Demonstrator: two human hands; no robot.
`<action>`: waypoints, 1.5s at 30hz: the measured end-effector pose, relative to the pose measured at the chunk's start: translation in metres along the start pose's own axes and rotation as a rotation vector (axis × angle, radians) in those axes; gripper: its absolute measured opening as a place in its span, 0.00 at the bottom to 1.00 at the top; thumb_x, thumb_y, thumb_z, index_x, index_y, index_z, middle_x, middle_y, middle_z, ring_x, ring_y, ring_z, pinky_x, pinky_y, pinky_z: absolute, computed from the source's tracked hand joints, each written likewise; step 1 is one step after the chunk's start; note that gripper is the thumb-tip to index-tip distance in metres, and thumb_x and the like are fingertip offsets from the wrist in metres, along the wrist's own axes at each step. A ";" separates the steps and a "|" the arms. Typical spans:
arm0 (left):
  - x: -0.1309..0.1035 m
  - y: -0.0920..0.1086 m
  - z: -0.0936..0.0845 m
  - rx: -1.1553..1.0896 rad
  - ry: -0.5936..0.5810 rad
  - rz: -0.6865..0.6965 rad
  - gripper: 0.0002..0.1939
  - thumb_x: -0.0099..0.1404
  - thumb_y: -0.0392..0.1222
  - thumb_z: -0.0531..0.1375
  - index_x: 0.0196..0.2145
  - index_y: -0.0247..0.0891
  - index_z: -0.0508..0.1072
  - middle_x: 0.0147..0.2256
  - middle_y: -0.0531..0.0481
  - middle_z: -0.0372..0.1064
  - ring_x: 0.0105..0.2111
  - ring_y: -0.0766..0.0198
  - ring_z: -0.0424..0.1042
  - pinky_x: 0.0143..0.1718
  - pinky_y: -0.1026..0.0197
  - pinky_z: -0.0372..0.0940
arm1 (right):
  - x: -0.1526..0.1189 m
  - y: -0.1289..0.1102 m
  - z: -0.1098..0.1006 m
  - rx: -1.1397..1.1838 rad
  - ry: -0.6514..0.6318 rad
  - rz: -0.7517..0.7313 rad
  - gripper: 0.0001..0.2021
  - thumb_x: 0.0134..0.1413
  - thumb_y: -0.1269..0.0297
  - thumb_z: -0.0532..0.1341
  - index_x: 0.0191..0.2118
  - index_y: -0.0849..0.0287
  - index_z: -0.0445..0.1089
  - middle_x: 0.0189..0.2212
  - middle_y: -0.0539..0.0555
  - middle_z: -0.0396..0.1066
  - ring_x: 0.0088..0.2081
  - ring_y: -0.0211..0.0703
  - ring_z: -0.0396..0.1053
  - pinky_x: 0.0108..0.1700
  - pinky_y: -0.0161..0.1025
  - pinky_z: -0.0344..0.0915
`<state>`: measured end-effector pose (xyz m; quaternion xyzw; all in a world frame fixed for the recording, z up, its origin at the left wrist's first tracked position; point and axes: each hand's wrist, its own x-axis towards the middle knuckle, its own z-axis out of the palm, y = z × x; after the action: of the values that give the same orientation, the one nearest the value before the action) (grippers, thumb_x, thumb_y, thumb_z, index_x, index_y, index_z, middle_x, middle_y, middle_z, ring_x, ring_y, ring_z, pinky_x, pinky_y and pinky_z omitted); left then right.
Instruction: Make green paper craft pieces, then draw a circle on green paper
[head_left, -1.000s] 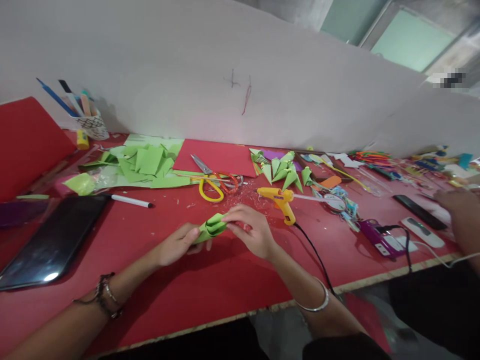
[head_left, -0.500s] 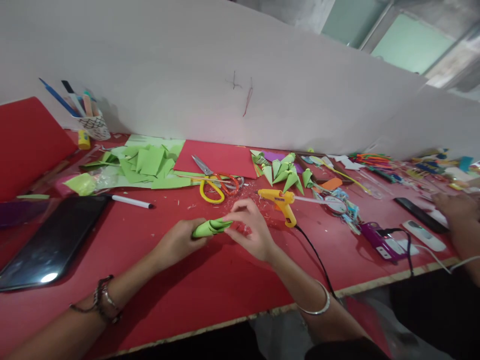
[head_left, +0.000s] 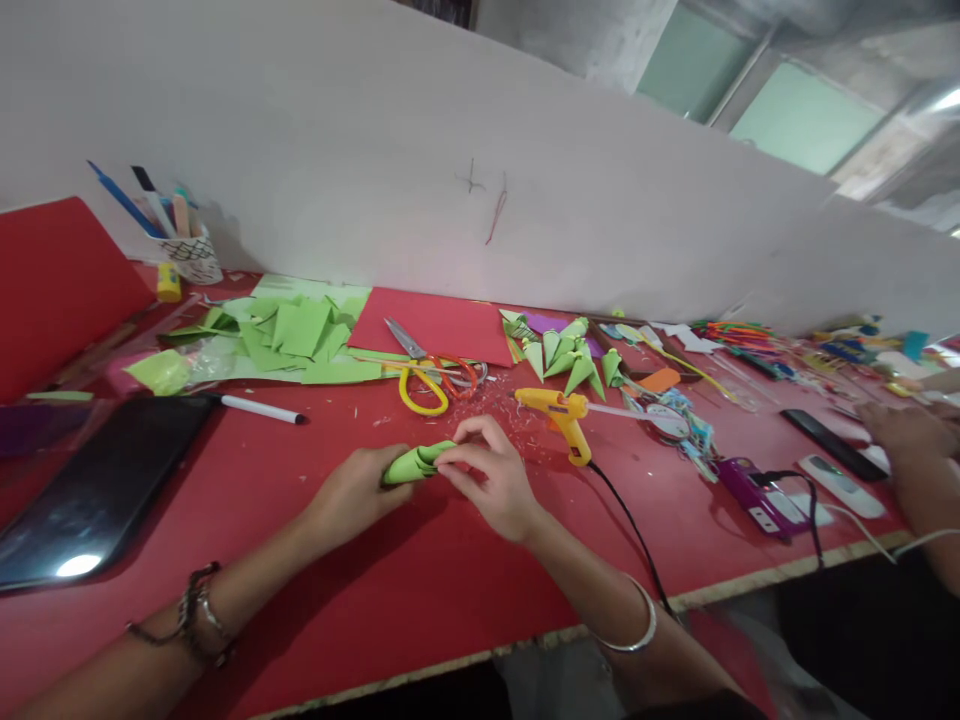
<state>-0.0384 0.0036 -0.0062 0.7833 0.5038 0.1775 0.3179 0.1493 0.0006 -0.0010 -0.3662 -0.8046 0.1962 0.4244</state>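
A rolled piece of green paper (head_left: 414, 464) lies between my two hands above the red table. My left hand (head_left: 361, 492) is closed around its left end. At its right end, my right hand (head_left: 495, 480) pinches the paper's edge between thumb and fingers. Just beyond my hands are scissors (head_left: 426, 385) with yellow and orange handles, and a yellow glue gun (head_left: 559, 412) with a clear glue stick in it. Several green paper cones (head_left: 574, 355) sit together near the wall.
Cut green paper pieces (head_left: 300, 325) are piled at the back left, beside a red sheet (head_left: 442, 325). A black phone (head_left: 105, 485) and a marker (head_left: 262, 408) lie left. To the right are a purple power strip (head_left: 765, 500), remotes and a co-worker's hand (head_left: 907, 430).
My right fingers have shifted slightly left along the roll, and its right end looks wider and more neatly curled. The view has tilted slightly.
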 end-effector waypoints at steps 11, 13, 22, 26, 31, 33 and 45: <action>-0.002 0.001 0.008 0.153 0.108 0.066 0.05 0.60 0.42 0.49 0.32 0.38 0.59 0.28 0.52 0.65 0.26 0.65 0.66 0.26 0.66 0.55 | -0.002 -0.003 0.005 -0.244 0.086 0.017 0.06 0.54 0.66 0.55 0.31 0.56 0.69 0.37 0.54 0.55 0.42 0.43 0.57 0.45 0.43 0.59; -0.002 0.001 0.010 0.177 0.123 0.072 0.06 0.61 0.43 0.48 0.32 0.38 0.58 0.28 0.51 0.65 0.25 0.65 0.66 0.25 0.66 0.55 | -0.002 -0.002 0.005 -0.244 0.088 0.020 0.06 0.53 0.66 0.55 0.31 0.56 0.68 0.37 0.54 0.55 0.43 0.43 0.57 0.45 0.44 0.59; -0.001 0.004 0.010 0.229 0.115 0.050 0.05 0.61 0.42 0.48 0.33 0.39 0.57 0.29 0.50 0.65 0.26 0.63 0.67 0.25 0.65 0.56 | -0.002 0.001 0.008 -0.121 0.112 0.037 0.04 0.52 0.66 0.57 0.31 0.54 0.68 0.36 0.54 0.55 0.42 0.43 0.58 0.44 0.44 0.60; -0.002 0.004 0.010 0.199 0.110 0.049 0.05 0.61 0.42 0.48 0.33 0.39 0.58 0.29 0.50 0.65 0.27 0.63 0.67 0.26 0.65 0.56 | -0.002 0.001 0.010 -0.081 0.107 0.060 0.04 0.52 0.65 0.57 0.30 0.55 0.68 0.36 0.53 0.55 0.40 0.42 0.59 0.43 0.43 0.61; -0.001 0.005 0.013 0.088 0.088 0.038 0.07 0.60 0.44 0.48 0.31 0.38 0.58 0.24 0.54 0.63 0.23 0.66 0.64 0.24 0.66 0.53 | -0.001 -0.002 0.009 -0.045 0.129 0.056 0.03 0.51 0.67 0.58 0.28 0.58 0.67 0.35 0.53 0.54 0.39 0.40 0.59 0.42 0.40 0.61; -0.001 0.006 0.013 0.033 0.086 0.027 0.09 0.60 0.46 0.49 0.29 0.38 0.58 0.23 0.55 0.62 0.22 0.67 0.63 0.23 0.67 0.52 | 0.001 -0.003 0.009 -0.043 0.128 0.061 0.03 0.50 0.69 0.57 0.27 0.58 0.67 0.34 0.53 0.54 0.38 0.40 0.59 0.42 0.39 0.61; -0.001 0.007 0.007 0.452 0.034 -0.020 0.11 0.63 0.47 0.46 0.34 0.37 0.59 0.26 0.48 0.69 0.25 0.59 0.71 0.20 0.66 0.49 | 0.003 0.000 0.004 -0.022 0.069 0.096 0.03 0.47 0.71 0.58 0.25 0.58 0.65 0.34 0.52 0.53 0.39 0.40 0.59 0.42 0.40 0.61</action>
<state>-0.0301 -0.0019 -0.0062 0.8266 0.5437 0.0702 0.1274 0.1446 0.0032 -0.0016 -0.4156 -0.7730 0.1949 0.4379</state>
